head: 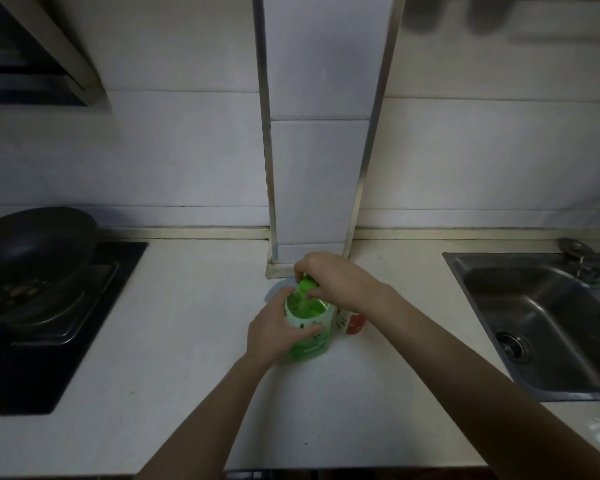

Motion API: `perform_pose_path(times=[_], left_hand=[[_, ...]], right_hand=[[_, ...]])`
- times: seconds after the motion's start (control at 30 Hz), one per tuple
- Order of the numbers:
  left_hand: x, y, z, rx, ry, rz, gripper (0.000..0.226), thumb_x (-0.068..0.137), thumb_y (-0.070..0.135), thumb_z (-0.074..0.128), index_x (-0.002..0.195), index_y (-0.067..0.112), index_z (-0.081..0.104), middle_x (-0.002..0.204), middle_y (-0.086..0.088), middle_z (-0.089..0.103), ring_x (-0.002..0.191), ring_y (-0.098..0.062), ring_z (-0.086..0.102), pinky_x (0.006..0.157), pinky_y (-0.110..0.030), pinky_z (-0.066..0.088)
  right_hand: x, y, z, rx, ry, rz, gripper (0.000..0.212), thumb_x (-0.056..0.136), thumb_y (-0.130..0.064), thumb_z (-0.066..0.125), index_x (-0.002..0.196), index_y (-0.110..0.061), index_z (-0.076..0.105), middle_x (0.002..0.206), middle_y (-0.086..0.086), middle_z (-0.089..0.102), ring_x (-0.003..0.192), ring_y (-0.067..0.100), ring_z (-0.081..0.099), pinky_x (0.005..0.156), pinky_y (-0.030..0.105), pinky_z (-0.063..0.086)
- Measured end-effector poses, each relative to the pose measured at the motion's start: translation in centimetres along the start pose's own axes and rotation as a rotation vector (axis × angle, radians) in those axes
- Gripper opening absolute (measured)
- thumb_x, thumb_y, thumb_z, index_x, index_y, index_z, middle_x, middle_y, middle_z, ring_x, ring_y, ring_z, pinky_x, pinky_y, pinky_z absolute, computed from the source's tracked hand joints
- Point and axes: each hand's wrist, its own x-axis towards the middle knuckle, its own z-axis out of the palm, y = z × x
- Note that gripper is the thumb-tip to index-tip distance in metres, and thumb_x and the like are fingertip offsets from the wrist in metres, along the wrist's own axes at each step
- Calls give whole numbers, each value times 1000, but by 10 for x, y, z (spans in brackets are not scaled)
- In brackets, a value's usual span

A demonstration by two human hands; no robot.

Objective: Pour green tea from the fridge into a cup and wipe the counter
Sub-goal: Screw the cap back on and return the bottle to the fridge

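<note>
A green tea bottle (309, 327) with a green label stands upright on the white counter (194, 323), in front of a tiled wall column. My left hand (274, 332) wraps around the bottle's body from the left. My right hand (329, 278) sits over the bottle's top, fingers pinched on the green cap (305, 285). Just right of the bottle stands a cup (352, 323) with a red and white pattern, mostly hidden under my right wrist. A pale blue round edge (274, 289) shows behind the bottle; I cannot tell what it is.
A black gas hob (32, 358) with a dark wok (32, 244) holding food fills the left. A steel sink (541, 323) with a tap (582, 258) is set into the counter on the right. The counter's front edge runs along the bottom.
</note>
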Motion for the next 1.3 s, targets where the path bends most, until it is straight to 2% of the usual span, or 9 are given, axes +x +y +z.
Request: perform_pose_path(times=[0.2,0.33,0.43,0.53,0.67,0.73,0.93,1.1,1.3], left_hand=[[-2,1,0,-13,13,21,74,57,65,81,119,52,43,109,26,62,98,2,60,81,-27,51],[-3,2,-2,-14,-3,14,70,58,66,80,112,57,35,99,30,58,94,3,58,80,-25,49],[-3,4,-2,2,-11,8,73,58,66,80,114,54,35,101,29,56,94,3,56,78,-23,47],[-2,5,-3,10,-8,14,75,57,68,80,115,55,35,104,28,57,94,3,56,78,-22,47],[-3,5,-5,10,-14,12,70,58,66,80,111,56,35,99,29,57,93,2,57,76,-22,46],[-2,5,-4,13,-16,6,70,58,66,80,111,56,36,100,29,57,94,2,57,78,-24,47],[-1,5,-4,17,-28,9,70,59,65,81,111,54,36,100,27,57,92,2,56,77,-22,46],[3,0,-2,3,-33,13,68,58,64,81,111,52,41,102,25,61,92,3,60,82,-28,53],[5,0,0,20,-40,10,70,52,72,79,107,57,37,105,29,60,95,2,60,84,-33,55]], right_hand=[[10,-3,0,-249,-33,119,45,94,-47,51,62,-18,38,62,1,41,61,21,49,49,27,32],[5,-7,4,-364,-17,202,31,103,-43,28,76,-33,37,62,0,42,50,15,41,48,26,36],[4,1,0,-134,119,148,44,100,-52,25,88,-19,51,74,1,57,64,19,56,56,30,45],[-6,2,-8,54,54,-38,35,99,-48,34,119,-25,52,98,-9,64,83,14,60,64,28,46],[-8,10,-5,-301,200,-65,34,98,-43,34,108,-19,56,81,-1,65,65,18,57,48,26,31],[-4,11,-4,-321,248,-65,36,98,-43,37,119,-19,52,82,-1,64,66,19,59,51,28,39],[0,19,-1,-74,-59,-146,27,92,-26,58,118,-16,60,111,1,58,98,19,58,76,30,45],[-2,25,17,-237,91,-209,31,96,-36,51,106,-8,58,99,6,56,82,22,57,63,32,43],[-2,26,32,-490,129,-196,25,88,-43,62,82,-20,56,65,-2,55,46,13,48,43,20,6]])
